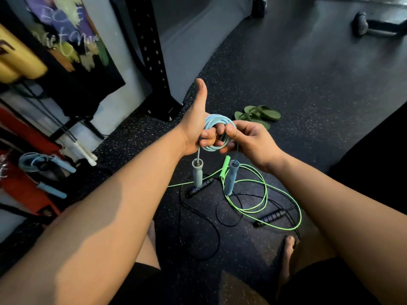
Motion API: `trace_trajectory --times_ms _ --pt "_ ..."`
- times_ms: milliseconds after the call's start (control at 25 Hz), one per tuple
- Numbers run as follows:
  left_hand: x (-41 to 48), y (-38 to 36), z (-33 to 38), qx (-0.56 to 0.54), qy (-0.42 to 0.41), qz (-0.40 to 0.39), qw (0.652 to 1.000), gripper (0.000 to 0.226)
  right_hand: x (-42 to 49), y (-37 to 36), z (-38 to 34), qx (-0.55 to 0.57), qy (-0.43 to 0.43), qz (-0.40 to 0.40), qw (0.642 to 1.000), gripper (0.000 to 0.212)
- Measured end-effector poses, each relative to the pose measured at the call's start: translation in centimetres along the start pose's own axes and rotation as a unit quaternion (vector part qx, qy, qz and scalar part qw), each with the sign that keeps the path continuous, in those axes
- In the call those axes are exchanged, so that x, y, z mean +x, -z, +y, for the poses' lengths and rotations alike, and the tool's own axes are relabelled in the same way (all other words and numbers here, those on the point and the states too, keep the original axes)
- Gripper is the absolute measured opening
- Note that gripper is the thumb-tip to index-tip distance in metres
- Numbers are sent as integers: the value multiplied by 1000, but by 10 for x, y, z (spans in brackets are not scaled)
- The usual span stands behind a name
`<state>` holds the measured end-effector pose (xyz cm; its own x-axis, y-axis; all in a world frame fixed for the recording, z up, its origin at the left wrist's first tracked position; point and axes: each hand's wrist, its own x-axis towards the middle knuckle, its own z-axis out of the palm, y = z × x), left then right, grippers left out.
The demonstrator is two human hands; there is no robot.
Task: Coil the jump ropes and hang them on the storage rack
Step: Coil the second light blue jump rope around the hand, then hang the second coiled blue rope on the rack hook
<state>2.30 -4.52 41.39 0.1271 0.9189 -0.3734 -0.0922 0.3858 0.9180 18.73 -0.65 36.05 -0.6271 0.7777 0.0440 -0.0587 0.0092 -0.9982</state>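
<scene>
While left hand (196, 130) and right hand (253, 139) grip the blue coil (212, 119), green rope (265, 194) and sandals (257, 115) lie nearby.

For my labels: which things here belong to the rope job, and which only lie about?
Job: pale blue coiled jump rope; thin green jump rope; thin black jump rope.
Lying about: pair of green flip-flops; dark dumbbell.

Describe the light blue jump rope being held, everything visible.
The light blue jump rope is wound into a small tight coil of several loops, smooth plastic-looking cord. The left hand has fingers through the coil, thumb up; the right hand pinches its right side. Its left handle and right handle, matte blue, hang down on short cord ends.
</scene>
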Motion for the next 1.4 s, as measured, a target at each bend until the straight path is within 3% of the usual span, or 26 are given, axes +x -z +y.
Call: trace_trajectory --times_ms 200,320,440,480,600,760,1040,1240,1400 --pt "-35 26 -1 55 -94 217 970 94 10 -45 -5 10 29 -7 1000 32" --pt "-59 62 -1 76 -112 180 974 82 19 -80 -14 19 41 -15 999 30" --pt "-96 111 5 16 -101 45 994 31 37 -119 -21 34 34 -32 998 27" --pt "-108 128 1 -1 -95 29 995 27 44 -134 -20 30 28 -45 998 25" --pt "-141 180 -29 -24 -93 68 993 37 61 -182 -2 26 1 -83 996 21" --pt "-177 239 -88 -13 -122 170 978 28 86 -258 39 47 -37 -116 991 21" --pt "-197 307 -197 -90 -129 452 878 35 125 -368 123 67 -130 -142 979 20" --pt "-183 358 -227 -146 -127 536 822 34 174 -416 166 44 -144 -162 975 25" --pt "-155 410 -233 -104 -104 597 789 33 228 -443 191 -1 -134 -161 978 25"
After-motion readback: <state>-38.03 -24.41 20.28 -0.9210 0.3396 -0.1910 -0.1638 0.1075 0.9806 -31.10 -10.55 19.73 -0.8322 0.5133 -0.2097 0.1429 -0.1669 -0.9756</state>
